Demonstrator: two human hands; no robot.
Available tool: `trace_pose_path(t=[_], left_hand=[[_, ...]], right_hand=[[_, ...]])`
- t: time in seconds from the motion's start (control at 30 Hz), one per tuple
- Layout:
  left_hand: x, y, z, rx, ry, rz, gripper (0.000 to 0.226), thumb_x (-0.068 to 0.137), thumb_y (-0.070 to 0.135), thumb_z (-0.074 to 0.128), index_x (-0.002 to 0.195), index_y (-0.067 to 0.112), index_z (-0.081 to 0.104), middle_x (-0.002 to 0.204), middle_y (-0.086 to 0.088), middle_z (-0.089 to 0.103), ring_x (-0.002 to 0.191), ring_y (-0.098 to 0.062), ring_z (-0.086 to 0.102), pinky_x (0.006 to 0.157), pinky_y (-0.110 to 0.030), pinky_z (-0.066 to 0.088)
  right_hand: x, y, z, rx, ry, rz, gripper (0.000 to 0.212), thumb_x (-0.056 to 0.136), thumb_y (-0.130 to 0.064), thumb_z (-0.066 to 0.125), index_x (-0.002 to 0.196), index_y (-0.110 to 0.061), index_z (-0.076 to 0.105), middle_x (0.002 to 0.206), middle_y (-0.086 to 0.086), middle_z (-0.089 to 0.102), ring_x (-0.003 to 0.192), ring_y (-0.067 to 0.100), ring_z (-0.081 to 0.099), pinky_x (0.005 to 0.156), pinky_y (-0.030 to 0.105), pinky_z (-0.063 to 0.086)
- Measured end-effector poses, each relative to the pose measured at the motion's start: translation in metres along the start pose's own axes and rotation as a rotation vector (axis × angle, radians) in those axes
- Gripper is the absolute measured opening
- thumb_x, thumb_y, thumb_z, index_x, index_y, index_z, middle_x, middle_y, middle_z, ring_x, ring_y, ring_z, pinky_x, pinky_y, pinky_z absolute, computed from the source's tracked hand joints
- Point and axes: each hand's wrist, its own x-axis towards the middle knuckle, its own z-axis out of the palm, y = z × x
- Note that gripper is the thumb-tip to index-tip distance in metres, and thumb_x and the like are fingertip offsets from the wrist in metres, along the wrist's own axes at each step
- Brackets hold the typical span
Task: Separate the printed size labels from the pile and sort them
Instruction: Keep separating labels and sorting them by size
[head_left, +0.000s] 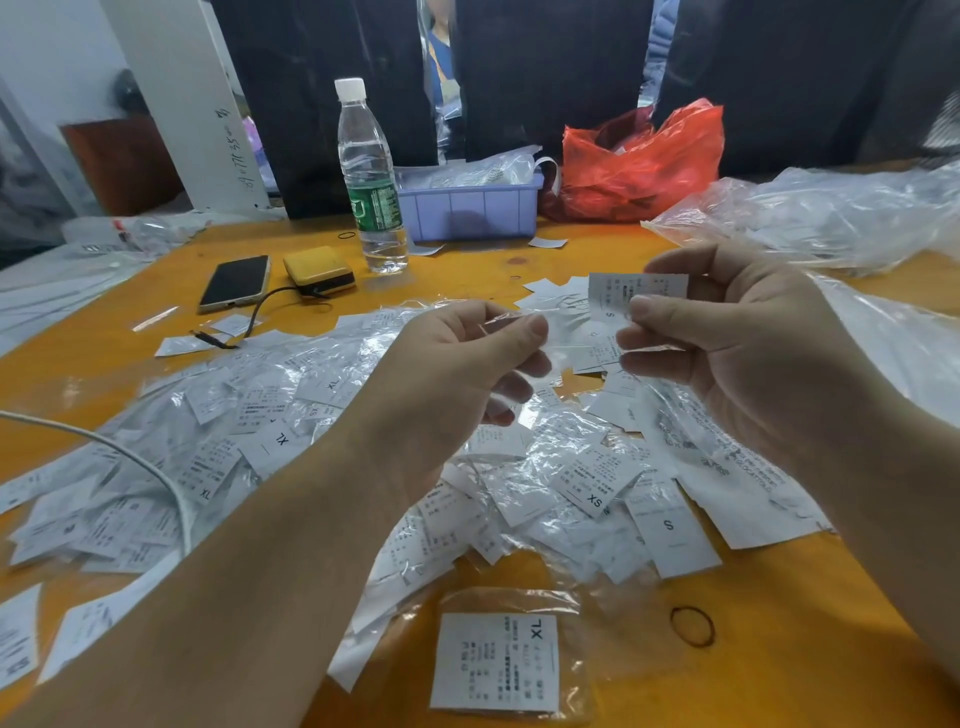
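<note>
head view: both hands are up over the pile. right hand (737, 338) pinches a small white paper label marked s (631, 293). left hand (467, 364) pinches its thin clear plastic sleeve (561, 332). next i think: slide it free and lay it with other s labels on the orange table (779, 623).

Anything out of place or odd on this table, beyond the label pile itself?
Mildly. A white cable trails across the left of the label pile, where it could snag labels. A loose rubber band lies alone on the table at near right. Nothing looks spilled or damaged.

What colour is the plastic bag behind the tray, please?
Red bag, behind the tray; head view.
</note>
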Motion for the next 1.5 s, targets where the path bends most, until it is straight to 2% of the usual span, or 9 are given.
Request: trace_pose_path(t=[0.17,0.3,0.63,0.77,0.93,1.03,1.23,1.37,1.5], left_hand=[[0.0006,-0.0012,0.0018,0.017,-0.010,0.014,0.015,0.090,0.026,0.065,0.077,0.019,0.066,0.074,0.001,0.071,0.062,-0.009,0.060,0.056,-0.024,0.051],[0.0013,-0.0014,0.0018,0.005,0.002,0.013,0.013,0.091,0.025,0.065,0.079,0.019,0.067,0.073,0.001,0.070,0.060,-0.009,0.059,0.055,-0.023,0.049],[0.0012,-0.0029,0.0016,0.023,0.078,0.084,0.011,0.092,0.021,0.064,0.083,0.017,0.067,0.071,0.005,0.070,0.061,-0.007,0.060,0.056,-0.021,0.053],[0.0010,-0.0028,0.0001,0.035,0.107,0.099,0.011,0.092,0.022,0.065,0.083,0.016,0.066,0.070,0.006,0.070,0.060,-0.005,0.060,0.056,-0.020,0.053],[-0.0004,-0.0033,0.0014,0.050,0.061,0.095,0.010,0.090,0.022,0.067,0.082,0.016,0.066,0.070,0.005,0.070,0.060,-0.006,0.061,0.055,-0.020,0.052],[-0.0008,-0.0038,0.0041,0.062,0.036,0.101,0.010,0.089,0.022,0.068,0.080,0.018,0.066,0.071,0.005,0.070,0.061,-0.006,0.061,0.056,-0.021,0.052],[-0.0002,-0.0039,0.0039,0.061,0.046,0.109,0.009,0.089,0.020,0.068,0.081,0.017,0.066,0.071,0.005,0.070,0.062,-0.007,0.060,0.057,-0.022,0.052],[0.0001,-0.0029,0.0024,0.045,0.066,0.104,0.007,0.090,0.017,0.067,0.083,0.015,0.067,0.071,0.005,0.070,0.062,-0.007,0.060,0.057,-0.024,0.053],[-0.0004,-0.0029,0.0021,0.042,0.072,0.098,0.006,0.089,0.017,0.068,0.084,0.015,0.067,0.071,0.005,0.070,0.062,-0.007,0.060,0.058,-0.023,0.054]], right_hand=[[-0.0017,0.0020,0.0039,0.031,-0.067,0.047,0.026,0.077,0.008,0.066,0.099,-0.006,0.060,0.083,0.012,0.066,0.061,0.022,0.069,0.053,0.028,0.057],[-0.0043,0.0025,0.0064,0.010,-0.163,0.061,0.041,0.064,-0.002,0.069,0.104,-0.006,0.061,0.083,0.012,0.067,0.064,0.023,0.069,0.053,0.029,0.057],[-0.0051,0.0040,0.0072,-0.065,-0.258,0.105,0.044,0.063,-0.003,0.071,0.106,-0.004,0.061,0.080,0.010,0.069,0.061,0.023,0.065,0.053,0.030,0.058],[-0.0048,0.0029,0.0080,-0.011,-0.233,0.102,0.042,0.062,-0.002,0.070,0.103,-0.005,0.062,0.077,0.010,0.068,0.059,0.021,0.064,0.051,0.028,0.056],[-0.0026,0.0012,0.0074,0.100,-0.142,0.080,0.039,0.062,-0.003,0.069,0.099,-0.006,0.060,0.073,0.007,0.066,0.055,0.018,0.065,0.049,0.024,0.053],[-0.0028,0.0015,0.0079,0.105,-0.154,0.092,0.037,0.061,-0.003,0.069,0.096,-0.006,0.060,0.070,0.006,0.067,0.054,0.017,0.065,0.048,0.023,0.053],[-0.0032,0.0035,0.0092,0.086,-0.216,0.161,0.039,0.062,0.000,0.070,0.100,-0.004,0.060,0.077,0.011,0.066,0.055,0.019,0.064,0.049,0.025,0.054],[-0.0043,0.0021,0.0096,0.076,-0.251,0.196,0.042,0.063,-0.001,0.068,0.104,0.000,0.058,0.071,0.011,0.065,0.054,0.018,0.062,0.048,0.024,0.053],[-0.0046,-0.0007,0.0085,0.109,-0.240,0.199,0.032,0.064,-0.003,0.066,0.096,-0.004,0.060,0.068,0.009,0.065,0.051,0.014,0.061,0.046,0.023,0.051]])
